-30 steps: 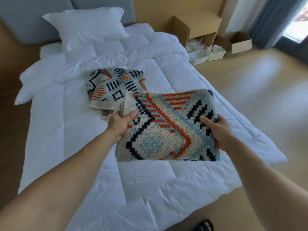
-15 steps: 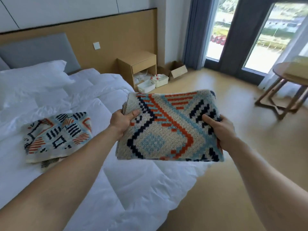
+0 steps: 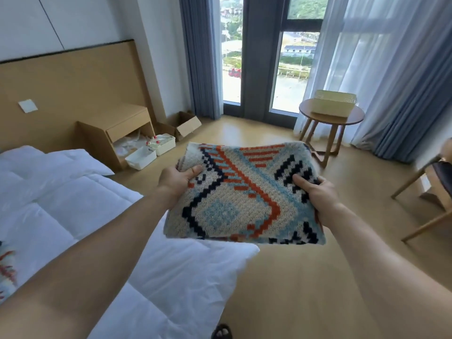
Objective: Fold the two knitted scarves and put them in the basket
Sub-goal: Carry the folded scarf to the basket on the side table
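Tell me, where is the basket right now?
In the head view the basket sits upper right, on the round wooden table in front of the sheer curtain, well beyond the folded scarf the person holds.

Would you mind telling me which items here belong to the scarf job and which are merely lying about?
Job: folded scarf in left hand and right hand; second scarf on bed; basket on round table.
Lying about: white bins; cardboard box; chair.
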Motion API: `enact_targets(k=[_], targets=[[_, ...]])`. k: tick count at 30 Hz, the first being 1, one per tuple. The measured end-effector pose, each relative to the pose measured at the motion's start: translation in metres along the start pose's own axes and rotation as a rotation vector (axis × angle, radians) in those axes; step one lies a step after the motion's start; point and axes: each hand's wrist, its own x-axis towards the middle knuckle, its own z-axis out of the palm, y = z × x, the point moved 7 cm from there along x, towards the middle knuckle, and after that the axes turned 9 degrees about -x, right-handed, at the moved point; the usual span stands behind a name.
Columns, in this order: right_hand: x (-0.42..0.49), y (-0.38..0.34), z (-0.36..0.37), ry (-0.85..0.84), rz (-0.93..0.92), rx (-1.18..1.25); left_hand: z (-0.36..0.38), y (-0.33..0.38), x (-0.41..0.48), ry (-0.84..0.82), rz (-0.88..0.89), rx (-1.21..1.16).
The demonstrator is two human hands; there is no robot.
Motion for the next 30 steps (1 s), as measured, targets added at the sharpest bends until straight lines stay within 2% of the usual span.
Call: enact_targets(k=[17,30], targets=[[0.187,-0.048,-0.126,0.282,0.000,0.050,0.241,0.045,0.196,-0.283,-0.019,0.025],[0.359,-0.081,-0.274,0.298,-0.028,0.083,0.447,0.072,0.281,-0.269,-0.053,0.029]])
